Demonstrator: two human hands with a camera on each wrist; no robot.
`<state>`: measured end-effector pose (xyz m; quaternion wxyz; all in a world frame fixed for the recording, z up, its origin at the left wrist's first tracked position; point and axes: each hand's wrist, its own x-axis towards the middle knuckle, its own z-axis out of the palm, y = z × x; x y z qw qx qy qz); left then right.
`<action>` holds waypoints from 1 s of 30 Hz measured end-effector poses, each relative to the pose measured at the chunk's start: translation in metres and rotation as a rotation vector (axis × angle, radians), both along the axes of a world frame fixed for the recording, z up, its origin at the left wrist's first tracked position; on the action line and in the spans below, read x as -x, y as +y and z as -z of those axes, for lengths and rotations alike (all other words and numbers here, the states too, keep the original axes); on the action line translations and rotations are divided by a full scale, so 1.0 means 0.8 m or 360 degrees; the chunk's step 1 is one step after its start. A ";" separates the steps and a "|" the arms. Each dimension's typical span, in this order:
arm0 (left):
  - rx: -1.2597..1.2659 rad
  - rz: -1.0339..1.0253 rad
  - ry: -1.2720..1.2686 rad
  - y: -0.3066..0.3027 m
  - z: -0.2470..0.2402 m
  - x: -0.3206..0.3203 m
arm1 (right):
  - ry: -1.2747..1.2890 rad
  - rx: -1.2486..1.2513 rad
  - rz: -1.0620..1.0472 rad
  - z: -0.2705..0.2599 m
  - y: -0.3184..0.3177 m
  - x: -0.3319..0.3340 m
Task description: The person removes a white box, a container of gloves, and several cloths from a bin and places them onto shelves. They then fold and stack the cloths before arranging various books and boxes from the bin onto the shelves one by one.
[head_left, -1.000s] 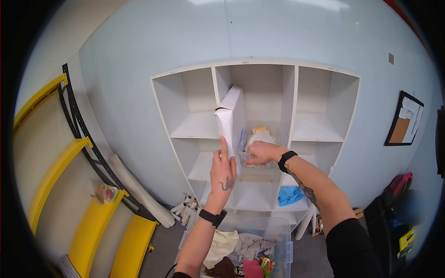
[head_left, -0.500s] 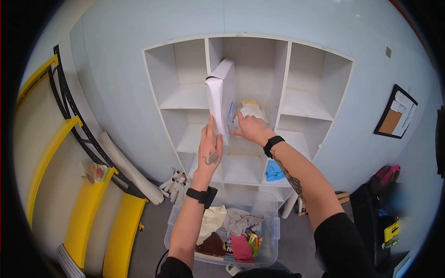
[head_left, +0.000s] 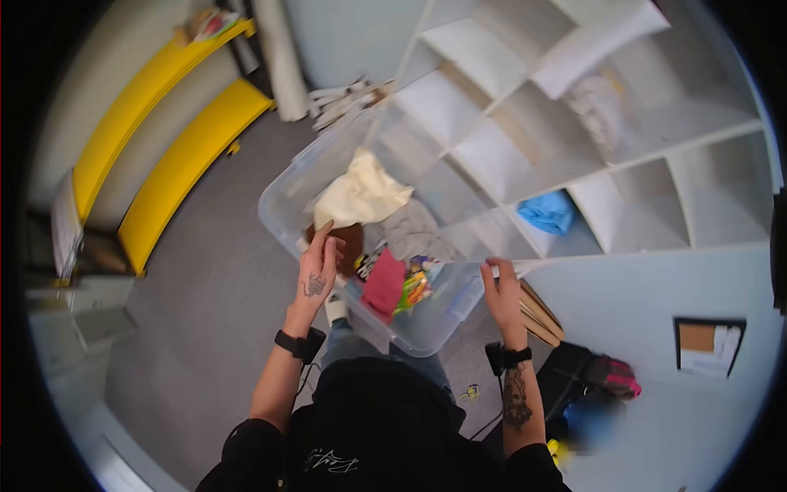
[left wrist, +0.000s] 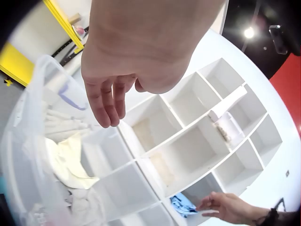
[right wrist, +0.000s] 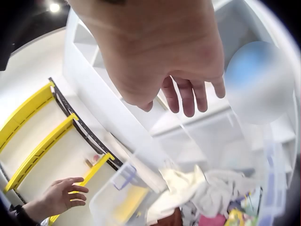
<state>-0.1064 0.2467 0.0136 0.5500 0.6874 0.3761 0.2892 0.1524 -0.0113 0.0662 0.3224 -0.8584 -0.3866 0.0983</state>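
My left hand hovers over the near left side of a large clear plastic bin, its fingers loosely bent and holding nothing. Over the right end of the same bin is my right hand, empty too, with relaxed fingers in the right wrist view. Inside the bin lie a cream cloth, a brown cloth, a grey cloth, a dark pink cloth and colourful packaging. The left fingertips overlap the brown cloth's edge in the head view.
Behind the bin stands a white cubby shelf. It holds a white box, a whitish cloth in a clear container, and a blue cloth. Yellow shelving is at left; pale rolls and brown boards lie nearby.
Both hands have left the cubby, where the left touched the white box and the right was at the small container, and come down to the floor bin. The view has tilted downward and turned.
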 end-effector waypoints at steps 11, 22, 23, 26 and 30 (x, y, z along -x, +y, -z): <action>0.0252 -0.0372 0.0336 -0.083 0.014 0.045 | 0.0068 0.0163 -0.0752 0.197 -0.065 -0.027; 0.0827 -0.0381 0.0043 -0.180 0.087 -0.018 | 0.0322 0.0189 -0.1048 0.205 -0.065 -0.045; 0.0897 -0.0445 -0.0080 -0.182 0.095 -0.012 | 0.0345 0.0248 -0.1054 0.206 -0.065 -0.046; 0.1074 -0.0594 -0.0384 -0.183 0.098 -0.002 | 0.0418 0.0402 -0.1078 0.207 -0.058 -0.048; 0.1097 -0.0662 -0.0477 -0.187 0.097 -0.002 | 0.0467 0.0586 -0.1109 0.219 -0.046 -0.048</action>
